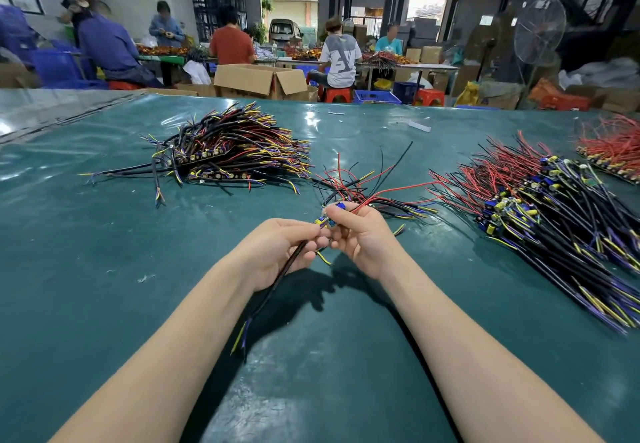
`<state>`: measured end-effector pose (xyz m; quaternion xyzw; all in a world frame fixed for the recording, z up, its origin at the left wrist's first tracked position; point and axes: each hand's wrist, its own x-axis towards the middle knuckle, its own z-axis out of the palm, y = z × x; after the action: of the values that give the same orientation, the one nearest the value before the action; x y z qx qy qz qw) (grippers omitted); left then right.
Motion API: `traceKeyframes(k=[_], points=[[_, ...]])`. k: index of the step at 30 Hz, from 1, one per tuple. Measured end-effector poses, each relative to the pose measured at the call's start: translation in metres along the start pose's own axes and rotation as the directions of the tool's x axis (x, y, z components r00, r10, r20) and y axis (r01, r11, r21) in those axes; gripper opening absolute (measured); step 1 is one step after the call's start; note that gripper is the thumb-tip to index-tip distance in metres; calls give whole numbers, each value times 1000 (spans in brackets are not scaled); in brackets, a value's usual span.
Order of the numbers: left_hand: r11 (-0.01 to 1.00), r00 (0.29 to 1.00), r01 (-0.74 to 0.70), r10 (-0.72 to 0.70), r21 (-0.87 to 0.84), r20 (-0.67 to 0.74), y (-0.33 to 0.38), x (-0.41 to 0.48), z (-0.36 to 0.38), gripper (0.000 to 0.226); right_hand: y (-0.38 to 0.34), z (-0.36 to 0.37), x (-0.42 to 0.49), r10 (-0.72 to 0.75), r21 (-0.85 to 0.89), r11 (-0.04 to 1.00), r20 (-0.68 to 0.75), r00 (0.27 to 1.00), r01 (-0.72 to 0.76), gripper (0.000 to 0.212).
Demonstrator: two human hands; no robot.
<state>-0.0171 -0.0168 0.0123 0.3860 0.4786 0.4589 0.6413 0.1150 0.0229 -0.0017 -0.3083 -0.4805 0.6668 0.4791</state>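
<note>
Over the near table (pixel 104 269), the black cable (pixel 277 286) slants lengthwise from its yellow-and-blue tips at near left up into the left hand (pixel 280 252), whose fingers curl round it. Touching it, the right hand (pixel 360 238) pinches the wire bundle (pixel 360 186), whose red strands fan far and right.

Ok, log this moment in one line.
left hand: grips black cable | right hand: holds wired-board bundle | green table: left wire pile, right wire pile
</note>
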Motion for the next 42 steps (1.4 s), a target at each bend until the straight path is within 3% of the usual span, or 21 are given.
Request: traceKeyframes(k=[5,9,12,15,20,24,26,31,34,37,42], points=[[965,990,139,-142,-222,3,0,0,1,42,-1,2,1,-2,108,994,6,1000,1,19],[960,994,64,-85,-273,-66,-3,2,4,42,2,4,2,37,110,993,11,999,-38,22],[962,994,-3,-28,-273,-109,-3,3,6,30,7,6,2,103,31,994,31,994,-104,16],[977,993,7,-32,-215,-111,-1,3,5,20,8,7,2,105,43,994,16,994,-105,18],[994,998,36,-42,-105,-55,-1,2,6,23,3,7,2,80,157,985,-48,996,-72,22],[984,982,-112,131,137,-137,-5,5,6,20,3,5,3,75,64,995,-63,995,-71,24],[984,981,-97,120,149,-153,-4,6,5,21,1,4,2,82,3,997,-10,997,-82,25],[979,985,157,-165,-132,-46,1,6,-2,42,-4,3,1,106,-27,994,38,994,-105,25],[971,984,163,-172,-177,-36,0,7,-3,42,-1,4,1,99,25,995,-7,995,-99,21],[967,987,129,-147,-221,-64,0,7,-1,23,3,8,2,158,172,973,-20,987,-152,19],[921,984,173,-179,-348,15,1,8,-2,29,6,13,3,171,390,906,17,985,-164,42]])
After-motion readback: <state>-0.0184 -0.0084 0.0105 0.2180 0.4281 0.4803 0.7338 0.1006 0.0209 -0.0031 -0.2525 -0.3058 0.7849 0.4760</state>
